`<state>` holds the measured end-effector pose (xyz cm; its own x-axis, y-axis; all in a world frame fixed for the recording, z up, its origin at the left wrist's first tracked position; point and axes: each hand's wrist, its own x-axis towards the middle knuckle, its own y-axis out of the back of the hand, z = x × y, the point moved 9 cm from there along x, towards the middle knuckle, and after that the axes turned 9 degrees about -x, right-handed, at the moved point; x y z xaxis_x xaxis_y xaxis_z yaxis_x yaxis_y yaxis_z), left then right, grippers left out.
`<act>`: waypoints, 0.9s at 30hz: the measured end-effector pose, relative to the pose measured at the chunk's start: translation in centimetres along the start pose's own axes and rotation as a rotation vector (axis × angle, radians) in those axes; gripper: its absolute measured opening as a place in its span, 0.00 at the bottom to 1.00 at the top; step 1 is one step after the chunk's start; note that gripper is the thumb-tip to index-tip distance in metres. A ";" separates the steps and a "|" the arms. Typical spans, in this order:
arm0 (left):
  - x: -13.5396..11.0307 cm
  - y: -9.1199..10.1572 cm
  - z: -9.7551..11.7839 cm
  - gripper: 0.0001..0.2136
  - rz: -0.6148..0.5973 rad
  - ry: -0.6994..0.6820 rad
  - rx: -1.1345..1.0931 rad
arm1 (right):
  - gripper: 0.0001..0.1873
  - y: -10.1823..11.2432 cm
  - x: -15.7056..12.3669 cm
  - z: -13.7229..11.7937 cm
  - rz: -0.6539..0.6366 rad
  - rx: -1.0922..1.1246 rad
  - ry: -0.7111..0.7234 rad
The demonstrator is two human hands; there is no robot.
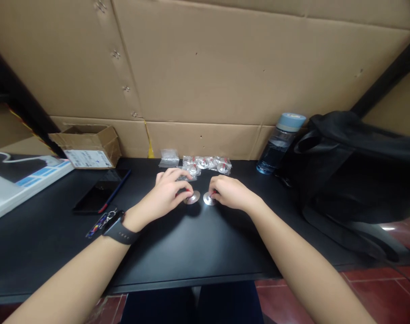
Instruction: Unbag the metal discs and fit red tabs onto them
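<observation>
My left hand (167, 188) pinches a small silver finger cymbal (194, 197) by the red piece at its centre, between thumb and forefinger; its other fingers are loosely curled. Just to the right, my right hand (231, 191) has closed its fingertips on the red piece of a second finger cymbal (208, 199). The two discs are apart, at or just above the black tabletop; I cannot tell whether they touch it. Behind them lie several similar silver discs (202, 163) with red bits, in clear plastic wrapping. A dark watch (120, 230) is on my left wrist.
A clear plastic packet (169, 157) lies by the cardboard back wall. At left are an opened carton (90, 146), a dark phone or tablet (102, 190), a keyring (102, 222) and a white power strip (32, 180). A water bottle (280, 144) and black bag (363, 175) stand right.
</observation>
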<state>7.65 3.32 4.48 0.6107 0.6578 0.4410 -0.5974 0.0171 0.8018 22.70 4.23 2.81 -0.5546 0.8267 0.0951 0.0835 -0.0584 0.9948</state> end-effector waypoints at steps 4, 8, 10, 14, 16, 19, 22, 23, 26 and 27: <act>0.1 2.2 -2.0 0.09 0.205 0.122 -0.063 | 0.06 1.1 0.1 -0.3 0.113 0.151 0.046; -0.2 2.6 -4.0 0.10 0.350 0.219 -0.290 | 0.04 2.8 0.4 -0.8 0.288 0.481 0.066; -0.3 2.2 -4.7 0.11 0.402 0.273 -0.482 | 0.04 3.0 0.6 -0.8 0.358 0.659 0.034; -0.3 0.5 -5.3 0.13 0.397 0.364 -0.743 | 0.07 2.3 0.8 -0.9 0.471 0.905 -0.032; -0.2 -0.1 -5.1 0.13 0.375 0.367 -0.781 | 0.09 1.7 0.9 -0.9 0.493 1.002 -0.051; -0.2 -0.6 -4.9 0.13 0.365 0.362 -0.801 | 0.12 0.5 1.2 -0.8 0.445 1.147 -0.101; -0.2 -1.0 -4.8 0.12 0.343 0.368 -0.823 | 0.15 -0.5 1.4 -1.0 0.360 1.296 -0.156; -0.2 -1.0 -4.9 0.12 0.339 0.372 -0.828 | 0.15 -0.8 1.4 -1.1 0.340 1.338 -0.166; -0.3 -1.1 -5.1 0.13 0.343 0.392 -0.813 | 0.17 -1.4 1.5 -1.5 0.292 1.428 -0.182; -0.4 -1.1 -5.2 0.13 0.346 0.398 -0.803 | 0.18 -1.5 1.5 -1.5 0.282 1.448 -0.190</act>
<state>5.38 6.99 1.30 0.2007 0.9281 0.3135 -0.9796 0.1876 0.0719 20.49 4.66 1.51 -0.2762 0.9486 0.1543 0.9611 0.2743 0.0340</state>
